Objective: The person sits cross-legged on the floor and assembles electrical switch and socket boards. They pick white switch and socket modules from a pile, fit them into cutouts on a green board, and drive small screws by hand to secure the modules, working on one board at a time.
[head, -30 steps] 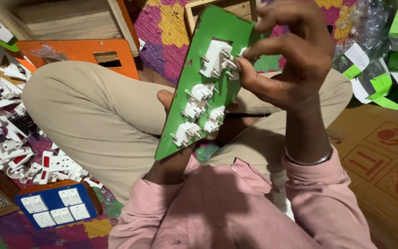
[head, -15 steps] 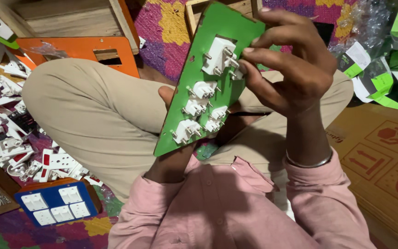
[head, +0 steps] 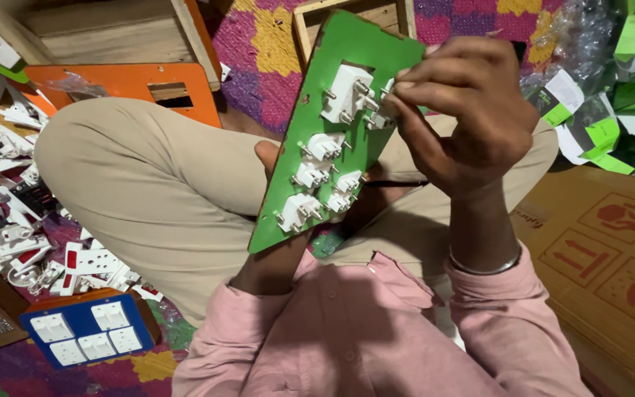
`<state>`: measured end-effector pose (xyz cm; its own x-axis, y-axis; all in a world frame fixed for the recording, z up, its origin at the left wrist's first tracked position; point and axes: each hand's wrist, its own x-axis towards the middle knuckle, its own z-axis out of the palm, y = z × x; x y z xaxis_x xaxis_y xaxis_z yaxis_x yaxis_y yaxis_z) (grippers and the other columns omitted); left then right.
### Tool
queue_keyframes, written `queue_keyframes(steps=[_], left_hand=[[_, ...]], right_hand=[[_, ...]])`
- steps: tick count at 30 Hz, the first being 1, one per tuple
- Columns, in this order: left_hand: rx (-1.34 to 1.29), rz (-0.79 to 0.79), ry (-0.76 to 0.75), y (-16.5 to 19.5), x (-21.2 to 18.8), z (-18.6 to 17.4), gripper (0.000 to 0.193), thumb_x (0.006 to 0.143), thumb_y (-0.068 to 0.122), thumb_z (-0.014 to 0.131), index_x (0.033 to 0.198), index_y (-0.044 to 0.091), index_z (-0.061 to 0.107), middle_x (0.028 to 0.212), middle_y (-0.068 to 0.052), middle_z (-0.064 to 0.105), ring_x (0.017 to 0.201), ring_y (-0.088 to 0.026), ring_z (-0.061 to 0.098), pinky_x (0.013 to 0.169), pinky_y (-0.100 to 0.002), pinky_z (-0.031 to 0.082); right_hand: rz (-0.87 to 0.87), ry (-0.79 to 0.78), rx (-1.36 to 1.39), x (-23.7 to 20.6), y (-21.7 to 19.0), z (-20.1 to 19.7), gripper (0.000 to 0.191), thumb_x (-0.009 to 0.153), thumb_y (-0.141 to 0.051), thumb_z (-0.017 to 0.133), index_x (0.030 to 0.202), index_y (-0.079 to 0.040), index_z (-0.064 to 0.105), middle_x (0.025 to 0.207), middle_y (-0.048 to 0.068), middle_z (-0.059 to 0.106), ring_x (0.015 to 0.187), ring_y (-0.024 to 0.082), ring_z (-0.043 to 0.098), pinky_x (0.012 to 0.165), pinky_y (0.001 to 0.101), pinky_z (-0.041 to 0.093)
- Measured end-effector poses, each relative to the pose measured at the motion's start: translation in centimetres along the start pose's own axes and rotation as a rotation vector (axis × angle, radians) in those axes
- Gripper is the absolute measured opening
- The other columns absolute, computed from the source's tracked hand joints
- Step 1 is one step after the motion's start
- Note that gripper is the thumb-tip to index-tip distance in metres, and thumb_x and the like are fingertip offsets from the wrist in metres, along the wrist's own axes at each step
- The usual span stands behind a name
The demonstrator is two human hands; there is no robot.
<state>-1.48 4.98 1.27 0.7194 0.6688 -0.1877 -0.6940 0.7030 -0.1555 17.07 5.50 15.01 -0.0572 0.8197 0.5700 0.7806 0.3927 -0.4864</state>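
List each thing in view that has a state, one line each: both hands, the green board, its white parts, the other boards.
green board: tilted, held up over the lap, back side showing
white socket parts: fitted in the board, metal terminals sticking out
right hand: fingertips pinching the top right white part
left hand: behind the board, supporting it
blue board: lying flat, four white parts fitted
orange board: lying flat, cutout unfilled

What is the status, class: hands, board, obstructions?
Left hand props green board from behind. Right hand pinches white socket part at the top. Nothing in the way.
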Motion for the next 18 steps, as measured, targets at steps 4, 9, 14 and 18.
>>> queue_keyframes(steps=[4, 9, 14, 18], left_hand=[[0.001, -0.007, -0.001, -0.1, -0.1, 0.1, 0.069, 0.097, 0.057, 0.055, 0.142, 0.005, 0.049, 0.128, -0.015, 0.063, 0.104, -0.024, 0.064, 0.086, -0.041, 0.054], [0.003, -0.008, 0.003, -0.1, -0.1, 0.2, 0.069, 0.097, 0.057, 0.055, 0.142, 0.005, 0.048, 0.128, -0.016, 0.063, 0.105, -0.024, 0.064, 0.087, -0.041, 0.054], [0.004, -0.004, 0.003, -0.2, -0.1, 0.4, 0.07, 0.096, 0.057, 0.056, 0.143, 0.005, 0.048, 0.128, -0.016, 0.063, 0.106, -0.025, 0.064, 0.088, -0.041, 0.055], [0.003, -0.014, -0.004, -0.2, -0.1, 0.5, 0.071, 0.096, 0.057, 0.056, 0.143, 0.004, 0.048, 0.129, -0.016, 0.063, 0.107, -0.025, 0.064, 0.088, -0.041, 0.055]], right_hand=[[-0.015, -0.021, -0.025, 0.0, -0.4, 0.0, 0.02, 0.09, 0.003, 0.09, 0.096, 0.001, 0.072, 0.098, 0.014, 0.074, 0.099, 0.03, 0.067, 0.09, 0.0415, 0.05], [-0.013, 0.036, -0.029, 0.0, -0.7, 0.6, 0.021, 0.089, 0.003, 0.092, 0.095, -0.001, 0.072, 0.098, 0.013, 0.073, 0.097, 0.03, 0.064, 0.087, 0.0378, 0.051], [-0.009, -0.023, 0.024, 0.2, -0.7, 0.2, 0.02, 0.088, 0.005, 0.09, 0.096, -0.001, 0.072, 0.1, 0.012, 0.074, 0.097, 0.027, 0.064, 0.088, 0.0387, 0.049], [-0.071, -0.159, -0.035, 0.9, -0.2, -1.5, 0.02, 0.088, 0.005, 0.086, 0.102, -0.002, 0.073, 0.105, 0.01, 0.074, 0.102, 0.026, 0.065, 0.092, 0.0392, 0.049]])
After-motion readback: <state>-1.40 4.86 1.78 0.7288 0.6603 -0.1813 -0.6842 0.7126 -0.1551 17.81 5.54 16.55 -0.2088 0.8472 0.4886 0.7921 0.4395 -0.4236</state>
